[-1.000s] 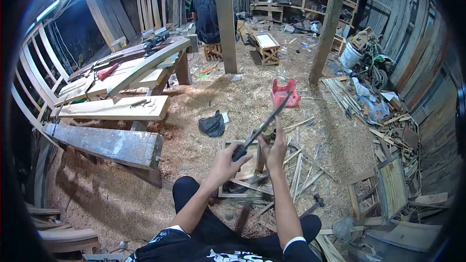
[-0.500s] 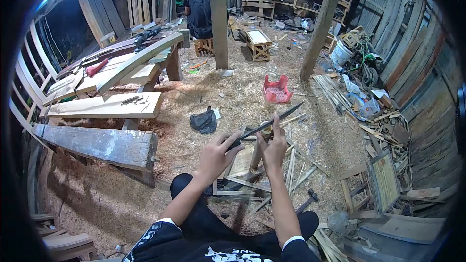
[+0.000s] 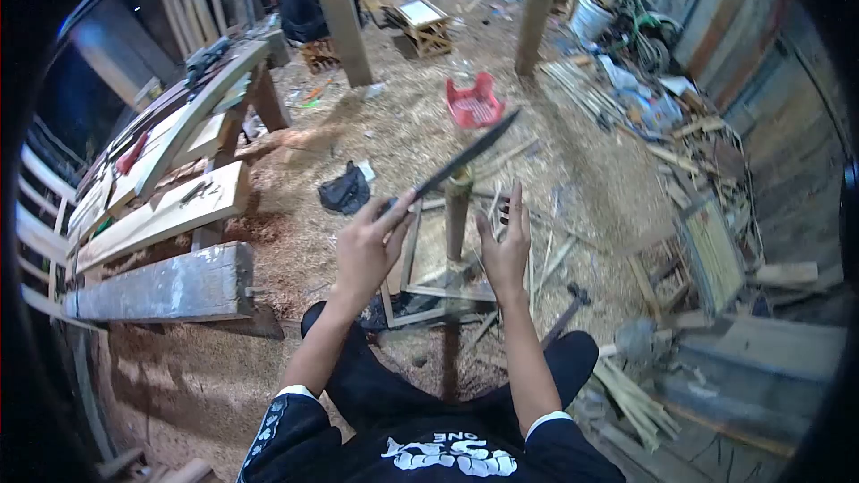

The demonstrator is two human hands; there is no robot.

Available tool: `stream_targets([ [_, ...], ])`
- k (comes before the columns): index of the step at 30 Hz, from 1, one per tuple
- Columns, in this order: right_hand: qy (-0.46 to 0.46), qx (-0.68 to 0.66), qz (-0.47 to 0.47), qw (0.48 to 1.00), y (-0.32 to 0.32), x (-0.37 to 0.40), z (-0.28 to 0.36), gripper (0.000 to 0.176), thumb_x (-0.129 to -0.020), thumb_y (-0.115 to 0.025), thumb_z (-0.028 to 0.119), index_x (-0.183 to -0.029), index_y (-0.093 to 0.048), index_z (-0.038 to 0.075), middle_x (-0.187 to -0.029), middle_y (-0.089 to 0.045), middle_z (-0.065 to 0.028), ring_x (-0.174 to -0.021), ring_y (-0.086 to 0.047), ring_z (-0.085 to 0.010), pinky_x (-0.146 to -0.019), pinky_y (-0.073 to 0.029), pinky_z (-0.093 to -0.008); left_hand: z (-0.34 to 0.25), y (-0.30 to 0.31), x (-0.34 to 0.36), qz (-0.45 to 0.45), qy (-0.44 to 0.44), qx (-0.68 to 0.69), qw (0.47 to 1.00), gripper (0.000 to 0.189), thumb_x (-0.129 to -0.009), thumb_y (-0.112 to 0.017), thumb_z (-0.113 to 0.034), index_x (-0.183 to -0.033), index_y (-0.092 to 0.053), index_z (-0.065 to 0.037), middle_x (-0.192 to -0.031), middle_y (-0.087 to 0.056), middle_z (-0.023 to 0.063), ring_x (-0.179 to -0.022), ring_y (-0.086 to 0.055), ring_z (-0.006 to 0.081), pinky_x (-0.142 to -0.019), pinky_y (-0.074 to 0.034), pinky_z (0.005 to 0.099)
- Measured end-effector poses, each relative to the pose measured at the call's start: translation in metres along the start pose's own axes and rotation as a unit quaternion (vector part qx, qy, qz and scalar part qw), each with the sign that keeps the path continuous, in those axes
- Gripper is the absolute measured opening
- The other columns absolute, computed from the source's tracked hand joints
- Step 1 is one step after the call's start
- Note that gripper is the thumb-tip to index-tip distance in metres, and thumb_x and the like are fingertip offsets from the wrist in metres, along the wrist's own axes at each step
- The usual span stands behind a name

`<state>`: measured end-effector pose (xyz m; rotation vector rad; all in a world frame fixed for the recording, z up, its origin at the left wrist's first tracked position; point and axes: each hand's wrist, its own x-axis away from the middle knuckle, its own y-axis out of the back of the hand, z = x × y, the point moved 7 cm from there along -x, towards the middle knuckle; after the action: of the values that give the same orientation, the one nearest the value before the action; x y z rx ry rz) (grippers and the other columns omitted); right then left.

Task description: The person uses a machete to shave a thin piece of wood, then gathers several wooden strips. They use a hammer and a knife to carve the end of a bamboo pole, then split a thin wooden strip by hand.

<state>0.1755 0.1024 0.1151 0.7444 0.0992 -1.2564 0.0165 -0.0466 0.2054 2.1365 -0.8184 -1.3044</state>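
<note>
My left hand is closed round the handle of a long dark-bladed knife, its tip pointing up and away to the right. My right hand is off the blade, thumb and fingers apart, holding nothing. Between and beyond my hands stands an upright wooden or bamboo post, with the blade passing above its top. Around its foot lies a light wooden frame with loose strips. A hammer-like tool rests by my right knee.
A red plastic stool lies ahead, a black bag left of centre. On the left is a workbench with planks. Scrap wood and a framed panel line the right. Another person sits at the back beside a pillar.
My right hand has come off the blade and opened. The knife stays in my left hand, tilted more steeply. The whole view has tipped downward and turned.
</note>
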Motion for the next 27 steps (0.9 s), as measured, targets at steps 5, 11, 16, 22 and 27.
stream_targets([
  [5, -0.106, -0.018, -0.022, 0.994, 0.034, 0.049, -0.073, 0.064, -0.101, -0.06, 0.034, -0.151, -0.039, 0.002, -0.129, -0.056, -0.0196, -0.105, -0.058, -0.0271, -0.093, -0.048, -0.0366, -0.029, -0.024, -0.007, 0.016, 0.061, 0.008, 0.998, 0.034, -0.09, -0.072, -0.01, -0.125, -0.07, -0.009, -0.1, -0.069, 0.0141, -0.078, -0.068, 0.0258, -0.069, -0.053, 0.0352],
  [11, -0.203, -0.099, -0.048, 0.973, 0.065, 0.082, -0.109, 0.062, -0.103, -0.054, 0.042, -0.145, -0.046, -0.002, -0.13, -0.055, -0.0226, -0.119, -0.056, -0.034, -0.098, -0.046, -0.0433, -0.057, -0.061, 0.0, 0.0, 0.063, 0.084, 0.994, 0.037, -0.089, -0.072, -0.007, -0.126, -0.07, -0.008, -0.096, -0.068, 0.0133, -0.075, -0.065, 0.0239, -0.069, -0.051, 0.0351],
  [16, -0.138, -0.074, -0.054, 0.986, 0.094, 0.059, -0.095, 0.061, -0.101, -0.058, 0.038, -0.145, -0.045, -0.002, -0.137, -0.053, -0.0208, -0.123, -0.056, -0.0316, -0.1, -0.048, -0.0413, -0.101, -0.085, 0.011, 0.01, 0.029, 0.113, 0.993, 0.036, -0.087, -0.074, -0.006, -0.123, -0.071, -0.008, -0.098, -0.068, 0.012, -0.079, -0.065, 0.0242, -0.076, -0.052, 0.0364],
  [22, -0.188, -0.168, -0.147, 0.956, 0.143, 0.105, -0.173, 0.072, -0.095, -0.068, 0.026, -0.154, -0.033, 0.003, -0.145, -0.047, -0.0191, -0.132, -0.049, -0.0314, -0.105, -0.045, -0.042, -0.153, -0.143, 0.045, 0.062, -0.026, 0.173, 0.983, 0.038, -0.085, -0.075, -0.01, -0.122, -0.073, -0.018, -0.101, -0.066, 0.0114, -0.081, -0.068, 0.0269, -0.068, -0.053, 0.0385],
  [27, -0.141, -0.262, -0.144, 0.944, 0.178, 0.119, -0.18, 0.094, -0.088, -0.076, 0.014, -0.159, -0.015, 0.006, -0.143, -0.048, -0.0189, -0.125, -0.053, -0.0248, -0.103, -0.046, -0.0359, -0.182, -0.189, 0.089, 0.17, -0.055, 0.175, 0.968, 0.039, -0.082, -0.076, -0.011, -0.12, -0.073, -0.017, -0.103, -0.067, 0.0109, -0.084, -0.068, 0.0286, -0.069, -0.054, 0.0383],
])
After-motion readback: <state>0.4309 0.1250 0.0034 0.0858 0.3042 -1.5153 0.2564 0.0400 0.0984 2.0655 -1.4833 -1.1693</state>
